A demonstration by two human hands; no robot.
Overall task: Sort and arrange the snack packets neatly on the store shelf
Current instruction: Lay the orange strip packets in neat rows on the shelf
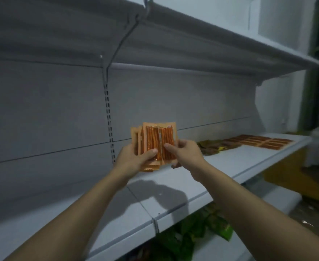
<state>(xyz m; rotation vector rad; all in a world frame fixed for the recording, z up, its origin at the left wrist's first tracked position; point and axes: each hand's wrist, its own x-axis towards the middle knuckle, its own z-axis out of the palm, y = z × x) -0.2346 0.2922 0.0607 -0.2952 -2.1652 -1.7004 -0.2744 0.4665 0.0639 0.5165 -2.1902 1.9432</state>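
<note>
Back panel (41,110): grey, spans the whole left and centre of the view. A slotted upright (108,113) runs down it, directly behind the hands.

Upper shelf (211,44): white, overhangs the working area and shades it.

Middle shelf (173,185): white, runs from lower left to upper right. It carries a shadow (158,193) of the hands below the held stack.

Green packets (192,232): loose heap on the level beneath, partly hidden by the middle shelf's front edge.

Yellow object (286,176): lower right, past the shelf edge; too blurred to identify.

Flat orange packets (264,142): laid in neat rows at the far right end of the middle shelf, edges touching.

Dark packets (217,146): untidy pile just left of those rows, partly hidden behind the right hand.

Left hand (130,159): fingers curled round the left side of the stack, thumb pressed on the front packet.

Right hand (188,153): grips the stack's right edge, thumb on the front.

Orange packet stack (154,140): held upright above the middle shelf, clear of it, fanned unevenly; stick snacks visible through the front packet.
</note>
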